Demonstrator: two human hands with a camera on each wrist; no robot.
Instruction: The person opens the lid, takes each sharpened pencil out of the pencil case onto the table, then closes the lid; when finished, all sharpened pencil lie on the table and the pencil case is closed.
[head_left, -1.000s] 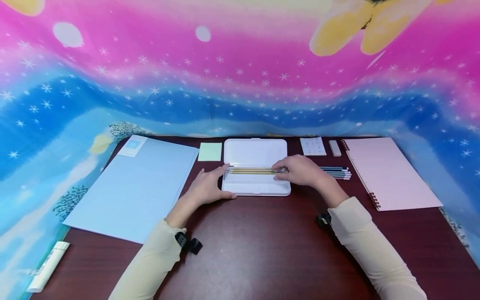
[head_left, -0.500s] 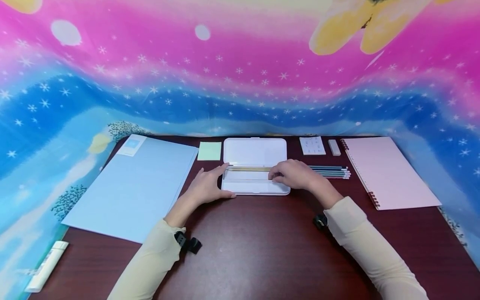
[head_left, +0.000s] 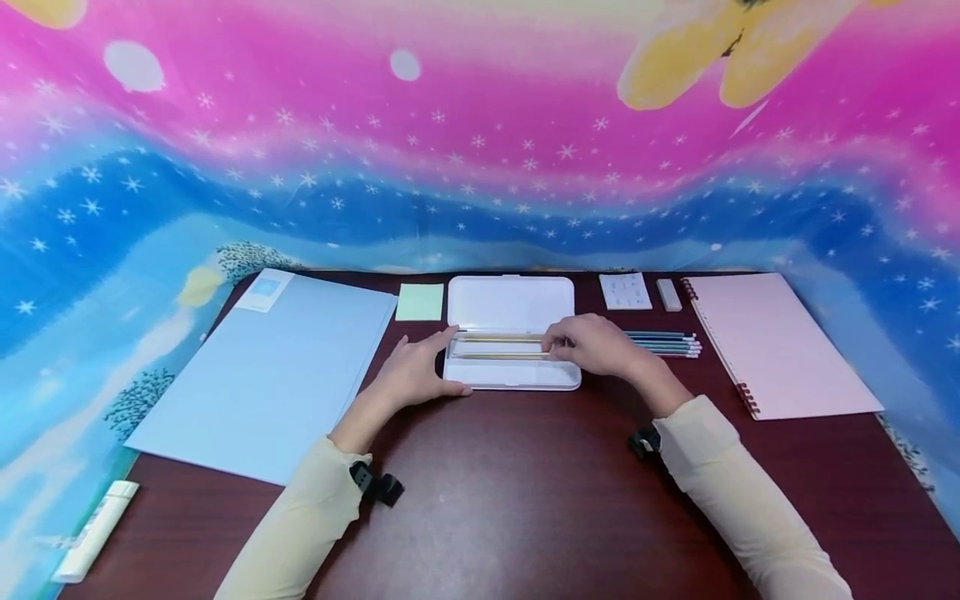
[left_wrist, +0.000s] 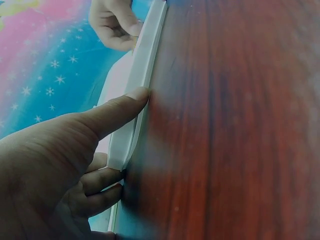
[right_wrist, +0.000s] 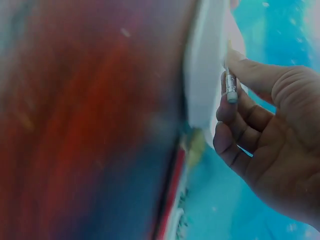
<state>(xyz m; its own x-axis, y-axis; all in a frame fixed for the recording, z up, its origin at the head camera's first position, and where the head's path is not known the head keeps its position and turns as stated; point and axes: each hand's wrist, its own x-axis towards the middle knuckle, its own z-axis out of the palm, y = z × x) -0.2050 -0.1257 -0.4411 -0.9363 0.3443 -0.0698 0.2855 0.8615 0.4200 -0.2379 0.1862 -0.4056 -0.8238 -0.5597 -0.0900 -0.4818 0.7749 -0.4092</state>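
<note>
An open white pencil case (head_left: 513,375) lies on the table with its lid (head_left: 511,302) folded back. My left hand (head_left: 408,373) holds its left end, the thumb (left_wrist: 120,111) along the front wall and the fingers round the end. Over the case's right part, my right hand (head_left: 592,343) pinches a pencil (head_left: 498,356) between thumb and fingers; the eraser end (right_wrist: 231,90) sticks out in the right wrist view. Behind it, another gold-coloured pencil (head_left: 495,339) lies along the back of the tray. The right hand hides the right ends of the case's contents.
Several pencils (head_left: 675,344) lie right of the case. Behind are sticky notes (head_left: 420,302), a small printed sheet (head_left: 626,292) and an eraser (head_left: 668,295). A blue folder (head_left: 262,375) lies left, a pink spiral notebook (head_left: 783,346) right, and a white tube (head_left: 97,533) front left.
The right hand dipped left and forward into the case, then came slightly back right. A second gold pencil now shows nearer the case's front, in the right fingers. The left hand stayed put.
</note>
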